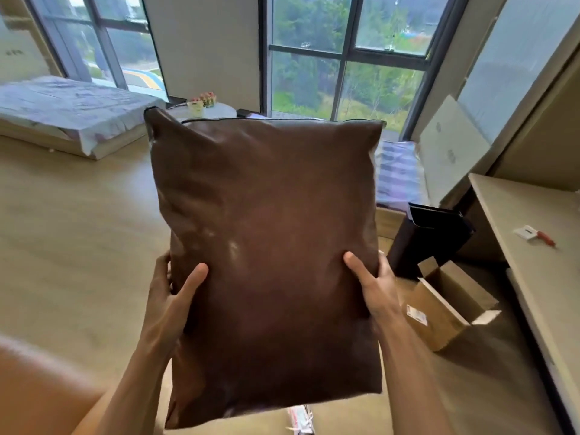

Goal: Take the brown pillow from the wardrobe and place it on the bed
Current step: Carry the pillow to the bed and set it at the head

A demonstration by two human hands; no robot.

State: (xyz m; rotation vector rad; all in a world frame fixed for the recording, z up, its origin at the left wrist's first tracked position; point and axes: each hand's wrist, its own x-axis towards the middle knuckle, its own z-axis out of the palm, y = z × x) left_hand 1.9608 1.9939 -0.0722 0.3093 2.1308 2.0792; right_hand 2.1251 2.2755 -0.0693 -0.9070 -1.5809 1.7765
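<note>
The left hand [171, 296] grips the left edge of a large, smooth, dark brown leather-look rectangular pillow [266, 246], thumb pressed on the near face and fingers wrapped behind; the right hand [375, 287] clasps the right edge the same way. The pillow is held upright in the air in the middle of the view, its surface glossy with soft creases, a dark piped seam along the top edge. Just right of the right hand, an open brown cardboard box [445, 312] sits on the pale wood-grain floor [69, 246], bearing a white-and-red label whose print is too small to read. Beyond it stands a tall black bin [430, 237]. At the right edge, a pale flat desk top [527, 252] carries a small white and red item [533, 235]. Far left, a low bed with a plastic-wrapped mattress [69, 105] lies by the dark-framed windows [345, 58], which show green trees. A small round white table [216, 109] with a little colourful object stands behind the pillow's top edge.
</note>
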